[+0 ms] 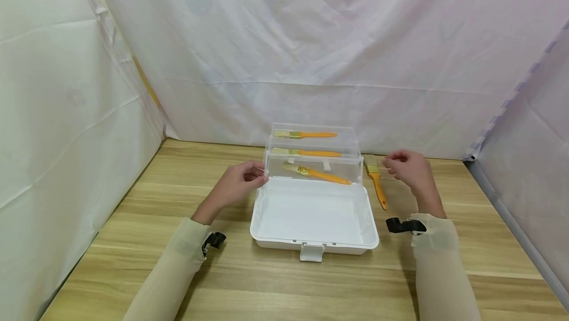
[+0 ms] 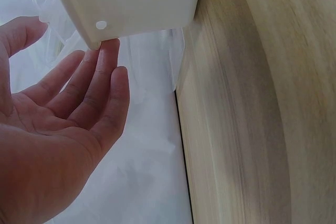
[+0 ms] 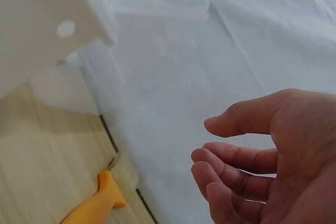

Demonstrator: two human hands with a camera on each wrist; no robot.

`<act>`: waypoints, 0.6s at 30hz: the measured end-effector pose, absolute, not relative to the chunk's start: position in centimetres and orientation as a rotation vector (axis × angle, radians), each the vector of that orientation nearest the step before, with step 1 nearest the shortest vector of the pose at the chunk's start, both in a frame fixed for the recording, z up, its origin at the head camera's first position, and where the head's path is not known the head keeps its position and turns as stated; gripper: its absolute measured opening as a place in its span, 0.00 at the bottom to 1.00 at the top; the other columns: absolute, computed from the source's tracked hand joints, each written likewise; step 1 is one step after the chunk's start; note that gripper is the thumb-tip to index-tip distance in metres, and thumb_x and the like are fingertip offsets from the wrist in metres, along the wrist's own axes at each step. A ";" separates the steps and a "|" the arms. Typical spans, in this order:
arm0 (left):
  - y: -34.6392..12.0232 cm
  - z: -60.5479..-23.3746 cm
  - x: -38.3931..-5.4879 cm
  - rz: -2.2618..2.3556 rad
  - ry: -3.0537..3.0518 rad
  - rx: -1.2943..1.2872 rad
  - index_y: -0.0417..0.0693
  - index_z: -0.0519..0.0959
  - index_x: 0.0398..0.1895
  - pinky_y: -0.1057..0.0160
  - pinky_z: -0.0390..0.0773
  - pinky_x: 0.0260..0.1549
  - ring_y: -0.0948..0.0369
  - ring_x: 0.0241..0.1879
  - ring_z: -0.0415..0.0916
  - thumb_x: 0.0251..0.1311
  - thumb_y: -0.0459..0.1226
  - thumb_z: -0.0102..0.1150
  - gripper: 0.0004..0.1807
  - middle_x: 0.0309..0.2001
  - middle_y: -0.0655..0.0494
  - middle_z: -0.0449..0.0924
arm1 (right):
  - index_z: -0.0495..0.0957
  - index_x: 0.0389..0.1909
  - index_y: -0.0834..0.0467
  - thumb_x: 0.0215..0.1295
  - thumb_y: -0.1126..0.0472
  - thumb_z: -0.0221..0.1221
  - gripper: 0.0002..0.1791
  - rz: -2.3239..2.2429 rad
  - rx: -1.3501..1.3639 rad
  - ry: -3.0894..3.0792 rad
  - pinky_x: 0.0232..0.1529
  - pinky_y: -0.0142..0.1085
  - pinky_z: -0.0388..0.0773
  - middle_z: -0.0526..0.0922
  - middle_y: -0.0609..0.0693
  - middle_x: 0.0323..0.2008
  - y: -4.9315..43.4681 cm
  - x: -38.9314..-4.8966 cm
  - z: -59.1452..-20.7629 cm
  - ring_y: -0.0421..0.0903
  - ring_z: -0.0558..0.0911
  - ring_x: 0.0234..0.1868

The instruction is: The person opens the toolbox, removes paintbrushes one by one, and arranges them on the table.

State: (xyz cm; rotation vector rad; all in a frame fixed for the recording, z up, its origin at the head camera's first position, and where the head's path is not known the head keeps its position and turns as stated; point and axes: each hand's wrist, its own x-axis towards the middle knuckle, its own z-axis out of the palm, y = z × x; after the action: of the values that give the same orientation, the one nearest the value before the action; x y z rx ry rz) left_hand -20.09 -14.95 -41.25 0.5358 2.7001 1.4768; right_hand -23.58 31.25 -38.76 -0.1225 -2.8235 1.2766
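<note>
A: Where's the brush (image 1: 376,185)?
B: On the table (image 1: 289,291), just R of the box (image 1: 311,217). Long axis runs approx fore-aft: bristles away from person, handle twd person, angled a bit R.
A: Nearer hand?
B: R hand (image 1: 411,169), just R of the bristle end, fingers loosely bent, nothing held. Brush lies betw. it and the box.
A: L hand (image 1: 240,182)?
B: Across the box, fingers relaxed, tips touching box's L corner; no grasp.
A: Obstrs?
B: Clear trays (image 1: 358,168) just L of the bristles, sheet (image 1: 320,39) close behind. 3 other brushes (image 1: 329,177) lie crosswise in the trays.
</note>
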 end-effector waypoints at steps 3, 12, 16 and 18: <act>-14.9 -41.3 -20.1 1.476 2.699 0.537 0.38 0.83 0.64 0.48 0.86 0.57 0.53 0.52 0.87 0.77 0.41 0.68 0.20 0.49 0.51 0.90 | 0.82 0.61 0.67 0.81 0.47 0.62 0.26 1.246 -0.066 -2.831 0.40 0.33 0.85 0.85 0.64 0.54 30.7 -23.4 -38.0 0.63 0.87 0.51; -15.0 -41.3 -20.1 1.466 2.707 0.557 0.38 0.83 0.64 0.48 0.86 0.56 0.52 0.51 0.88 0.77 0.41 0.68 0.21 0.49 0.50 0.90 | 0.83 0.57 0.63 0.81 0.49 0.64 0.21 1.145 0.052 -2.843 0.39 0.36 0.84 0.86 0.60 0.49 28.1 -21.8 -35.4 0.54 0.85 0.43; -15.0 -41.3 -20.1 1.462 2.711 0.551 0.37 0.83 0.65 0.48 0.86 0.56 0.52 0.51 0.88 0.77 0.42 0.67 0.22 0.49 0.50 0.90 | 0.84 0.56 0.63 0.80 0.51 0.65 0.18 1.088 0.103 -2.827 0.40 0.40 0.82 0.86 0.60 0.49 26.7 -21.1 -34.6 0.56 0.83 0.45; -15.0 -41.3 -20.1 1.466 2.708 0.545 0.37 0.82 0.65 0.48 0.86 0.57 0.52 0.52 0.88 0.77 0.42 0.67 0.22 0.49 0.50 0.90 | 0.84 0.55 0.62 0.79 0.52 0.66 0.18 1.066 0.132 -2.819 0.41 0.43 0.81 0.86 0.60 0.49 26.0 -20.9 -34.2 0.56 0.83 0.46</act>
State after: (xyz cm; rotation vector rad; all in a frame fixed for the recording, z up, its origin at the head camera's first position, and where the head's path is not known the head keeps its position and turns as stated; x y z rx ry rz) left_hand -20.08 -14.97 -41.29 0.5448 2.7079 1.4656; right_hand -20.86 26.03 -34.24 0.1316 -2.8194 1.0658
